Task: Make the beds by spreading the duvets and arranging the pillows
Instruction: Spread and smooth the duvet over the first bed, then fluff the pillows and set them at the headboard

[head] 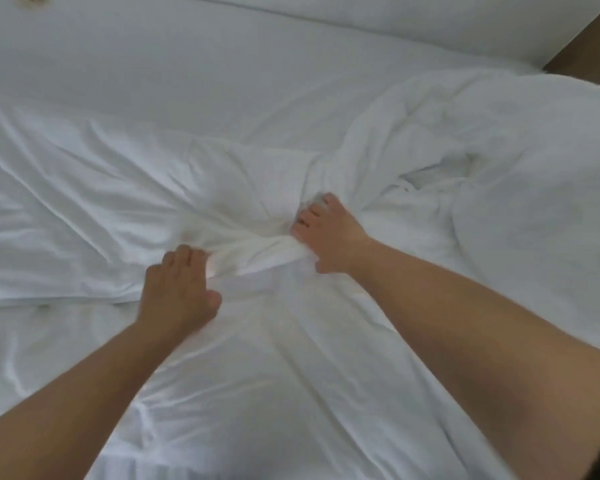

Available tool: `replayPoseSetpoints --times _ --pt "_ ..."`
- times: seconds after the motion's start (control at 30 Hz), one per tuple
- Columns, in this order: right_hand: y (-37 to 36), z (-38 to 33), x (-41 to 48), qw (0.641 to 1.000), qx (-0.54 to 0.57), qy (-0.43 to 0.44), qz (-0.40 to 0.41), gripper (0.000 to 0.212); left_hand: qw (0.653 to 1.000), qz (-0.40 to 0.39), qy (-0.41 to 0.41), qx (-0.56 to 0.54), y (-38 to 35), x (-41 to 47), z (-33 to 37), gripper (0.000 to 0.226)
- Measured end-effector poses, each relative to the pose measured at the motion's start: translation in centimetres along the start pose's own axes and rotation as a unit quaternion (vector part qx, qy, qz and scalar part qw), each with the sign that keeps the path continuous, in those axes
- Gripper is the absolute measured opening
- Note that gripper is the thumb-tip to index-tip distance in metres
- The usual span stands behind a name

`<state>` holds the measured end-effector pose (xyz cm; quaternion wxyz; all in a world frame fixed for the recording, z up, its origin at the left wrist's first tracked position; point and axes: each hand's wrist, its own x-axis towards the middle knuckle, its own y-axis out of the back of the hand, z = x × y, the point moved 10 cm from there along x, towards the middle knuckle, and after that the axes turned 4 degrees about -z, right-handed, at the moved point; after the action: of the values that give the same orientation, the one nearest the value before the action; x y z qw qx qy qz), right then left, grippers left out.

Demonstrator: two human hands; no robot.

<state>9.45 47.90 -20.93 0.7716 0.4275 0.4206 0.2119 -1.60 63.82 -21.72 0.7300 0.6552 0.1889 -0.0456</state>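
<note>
**White duvet, bunched, held in two hands**

Duvet [430, 161]: white, crumpled; one twisted fold stretched between both hands, bulk heaped beyond and to the right of the right hand. Left hand [177, 289]: fingers curled into the fold's near end. Right hand [326, 237]: gripping the fold's far end. Hands near each other, not touching. Bed sheet [153, 71]: flat beyond both hands. Brown floor [589, 53]: far right corner.

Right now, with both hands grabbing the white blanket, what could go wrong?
The left hand and the right hand grip one bunched ridge of the duvet, close together. Pulling from there may only tighten the creases instead of spreading it flat. The big crumpled heap on the right might end up lumpy if only the middle gets tugged.
</note>
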Motion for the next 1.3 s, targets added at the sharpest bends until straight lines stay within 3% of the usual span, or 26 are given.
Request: replayPoseSetpoints --times 0.07,0.13,0.23,0.37,0.5,0.57,0.67,0.73,0.77,0.8,0.87,0.9,0.93,1.03,1.1,1.13,1.2,1.23,1.3 --pt "0.7 5.5 -2.4 0.997 -0.046 -0.066 0.013 0.068 0.998 0.002 -0.039 -0.053 1.4 0.6 6.1 0.067" --pt "-0.5 11.9 -6.1 0.983 -0.019 -0.185 -0.004 0.068 0.994 0.015 -0.048 -0.099 3.2 1.8 10.9 0.072" --pt "-5.9 18.8 -14.0 0.951 -0.004 -0.29 -0.107 0.065 0.986 -0.034 0.004 -0.164 3.5 3.9 14.3 0.079" --pt "-11.8 22.4 -21.4 0.939 -0.046 -0.284 -0.189 0.061 0.955 -0.052 0.086 -0.28 3.2 5.3 16.5 0.08" --pt "-13.7 22.3 -21.5 0.952 -0.055 -0.252 -0.164 0.064 0.879 -0.015 0.137 -0.455 4.7 7.6 17.8 0.087" --pt "-14.2 22.8 -22.1 0.958 -0.018 -0.253 -0.131 0.063 0.857 -0.011 0.157 -0.491 5.5 8.7 19.3 0.076" --pt "-14.0 22.6 -22.3 0.963 0.063 -0.236 -0.11 0.06 0.865 -0.084 0.081 -0.488 7.2 7.9 21.1 0.044" --pt "-12.9 23.0 -22.4 0.945 0.185 -0.258 -0.075 0.058 0.918 -0.14 -0.038 -0.369 9.3 5.9 23.2 0.054" --pt "-11.7 23.3 -22.4 0.913 0.291 -0.285 -0.037 0.058 0.951 -0.157 -0.096 -0.247 10.0 4.6 24.2 0.058" --pt "-10.3 23.4 -22.1 0.852 0.42 -0.312 0.004 0.059 0.971 -0.153 -0.143 -0.113 10.2 3.6 24.9 0.06" --pt "-8.0 22.9 -20.4 0.697 0.63 -0.332 0.077 0.067 0.967 -0.131 -0.21 0.065 9.4 1.7 26.1 0.061" --pt "-6.8 22.5 -19.1 0.645 0.682 -0.331 0.097 0.076 0.958 -0.116 -0.242 0.104 9.1 0.6 26.8 0.06" --pt "-5.7 22.0 -17.7 0.625 0.702 -0.328 0.1 0.087 0.949 -0.107 -0.267 0.13 8.6 -0.3 27.2 0.059" --pt "-4.4 19.9 -13.7 0.669 0.66 -0.338 0.041 0.109 0.94 -0.09 -0.286 0.163 7.3 -1.5 27.0 0.05" --pt "-5.4 19.4 -12.8 0.69 0.61 -0.388 0.01 0.09 0.934 -0.076 -0.3 0.179 6.5 -2.1 27.1 0.036" --pt "-5.9 19.7 -13.2 0.678 0.6 -0.424 0.019 0.069 0.932 -0.066 -0.31 0.176 6.2 -2.6 27.2 0.033" --pt "-7.1 20.0 -14.8 0.611 0.636 -0.466 0.063 0.034 0.939 -0.076 -0.306 0.138 5.0 -3.4 26.6 0.043" --pt "-7.5 20.0 -16.0 0.559 0.681 -0.461 0.105 0.025 0.943 -0.114 -0.292 0.11 4.1 -3.3 25.8 0.052" --pt "-8.2 19.6 -19.4 0.462 0.764 -0.415 0.174 0.028 0.944 -0.247 -0.22 -0.006 2.6 -3.2 23.8 0.057"
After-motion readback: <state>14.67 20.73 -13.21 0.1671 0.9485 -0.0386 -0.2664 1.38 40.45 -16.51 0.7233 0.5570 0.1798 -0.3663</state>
